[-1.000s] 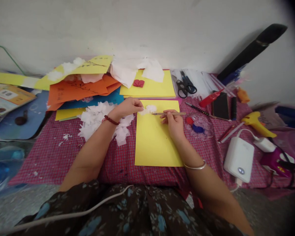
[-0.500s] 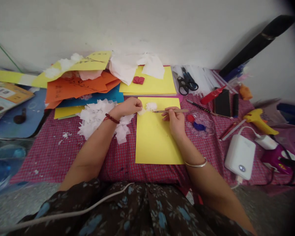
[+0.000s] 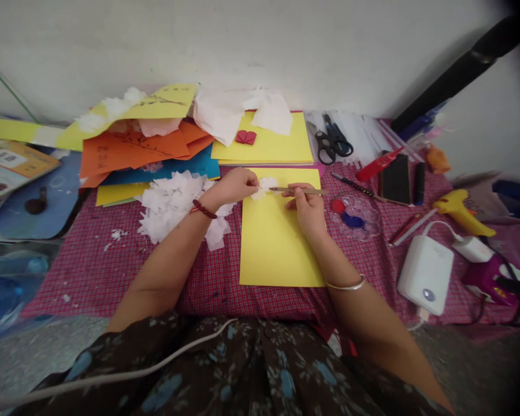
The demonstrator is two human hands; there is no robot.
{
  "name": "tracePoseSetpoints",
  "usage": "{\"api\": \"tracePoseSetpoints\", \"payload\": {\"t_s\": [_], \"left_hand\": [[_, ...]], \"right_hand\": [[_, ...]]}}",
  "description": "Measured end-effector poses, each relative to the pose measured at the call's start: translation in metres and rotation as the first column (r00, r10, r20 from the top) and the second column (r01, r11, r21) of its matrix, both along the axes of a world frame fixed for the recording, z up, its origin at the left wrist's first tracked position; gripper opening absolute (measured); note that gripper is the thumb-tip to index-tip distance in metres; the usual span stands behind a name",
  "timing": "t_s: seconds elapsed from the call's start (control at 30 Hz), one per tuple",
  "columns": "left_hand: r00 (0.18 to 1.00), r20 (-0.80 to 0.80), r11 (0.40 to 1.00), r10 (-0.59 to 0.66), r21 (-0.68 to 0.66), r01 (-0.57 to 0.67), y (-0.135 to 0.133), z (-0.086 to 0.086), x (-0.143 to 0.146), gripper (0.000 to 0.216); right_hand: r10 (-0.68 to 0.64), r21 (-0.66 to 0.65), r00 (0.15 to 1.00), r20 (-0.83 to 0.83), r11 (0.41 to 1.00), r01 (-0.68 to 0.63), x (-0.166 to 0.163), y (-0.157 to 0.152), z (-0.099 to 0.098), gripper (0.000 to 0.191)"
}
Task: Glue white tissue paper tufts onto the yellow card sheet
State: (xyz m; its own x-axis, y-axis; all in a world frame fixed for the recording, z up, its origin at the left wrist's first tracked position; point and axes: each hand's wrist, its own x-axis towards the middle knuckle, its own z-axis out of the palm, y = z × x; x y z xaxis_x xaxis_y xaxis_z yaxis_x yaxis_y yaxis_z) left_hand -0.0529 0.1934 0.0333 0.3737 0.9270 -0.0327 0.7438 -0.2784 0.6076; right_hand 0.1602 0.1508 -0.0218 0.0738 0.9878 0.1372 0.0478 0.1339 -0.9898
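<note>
Nearest to me, a cable (image 3: 164,362) runs slantwise over the person's dark flowered dress (image 3: 260,370). Beyond it lies a checked cloth (image 3: 212,283), with a power bank (image 3: 428,271) toward its right side. On the cloth in front of the person, a yellow sheet (image 3: 281,248) lies flat, its long sides running away from the body. A clear palette (image 3: 368,216) with a red and a blue patch sits just to the right of it.

The right hand (image 3: 311,211) is over the sheet, fingers closed around a slim stick (image 3: 281,189) whose tip points left. The left hand (image 3: 236,186) has its fingertips pinched on a small white scrap (image 3: 256,195) at the sheet's upper left. A white tuft (image 3: 267,182) rests just beyond, right by the stick's tip. White paper pieces (image 3: 173,199) are heaped beside the left wrist.

Farther off lie scissors (image 3: 334,141), a red cutout (image 3: 246,137) on a yellow stack (image 3: 281,151), and orange papers (image 3: 143,149), all before a pale wall (image 3: 260,46).
</note>
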Motion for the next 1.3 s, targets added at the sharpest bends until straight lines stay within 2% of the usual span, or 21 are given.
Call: {"api": "tracePoseSetpoints", "payload": {"t_s": [0.13,0.3,0.47,0.63,0.87,1.17,1.3], "left_hand": [[0.998,0.057,1.0,0.004,-0.026,-0.003,-0.002,-0.004,0.005,0.012],[0.99,0.142,0.999,0.023,0.021,-0.026,-0.005,-0.016,0.016,0.009],[0.992,0.111,0.992,0.061,0.1,-0.072,-0.008,-0.027,0.024,0.009],[0.986,0.076,0.98,0.146,0.122,-0.155,-0.008,-0.028,0.03,0.007],[0.986,0.065,0.978,0.154,0.13,-0.162,-0.005,-0.032,0.031,0.007],[0.978,0.081,0.973,0.192,0.113,-0.2,-0.003,-0.036,0.033,0.006],[0.962,0.171,0.968,0.215,0.09,-0.232,0.0,-0.04,0.03,0.003]], "right_hand": [[0.002,0.002,1.0,-0.006,1.0,-0.002,-0.001,0.001,0.0,0.03],[-0.002,-0.012,1.0,-0.008,1.0,0.001,-0.002,0.001,0.002,0.029],[0.003,-0.02,1.0,-0.003,1.0,-0.003,-0.002,0.002,0.003,0.03],[0.002,-0.016,1.0,-0.009,1.0,-0.002,-0.002,0.002,0.002,0.033],[-0.125,0.095,0.986,-0.109,0.986,0.136,0.001,-0.002,0.007,0.029],[-0.001,0.081,1.0,0.002,0.997,0.001,-0.003,-0.004,0.0,0.028],[0.008,0.096,0.996,0.09,0.995,-0.017,-0.003,-0.002,-0.005,0.029]]}}
